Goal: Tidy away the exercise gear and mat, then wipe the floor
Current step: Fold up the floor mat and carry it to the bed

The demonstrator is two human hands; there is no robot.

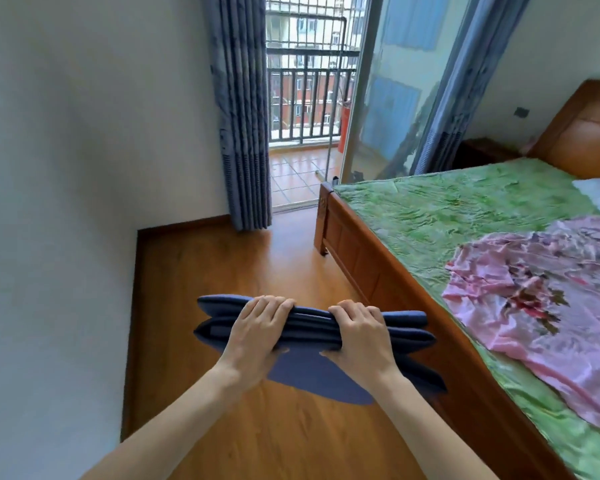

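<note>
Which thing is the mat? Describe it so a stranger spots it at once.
Find the bed on the right; the wooden floor runs along its left side. Above that floor, the left hand and right hand grip the mat. It is the only dark blue, thick, folded pad in view.

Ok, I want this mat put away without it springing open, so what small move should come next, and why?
Probably press the loose lower panel up into the stack. The left hand and right hand both grip the folded blue mat at its top, above the wooden floor, yet one panel hangs unfolded beneath. Gathering it should keep the bundle compact for carrying.
</note>
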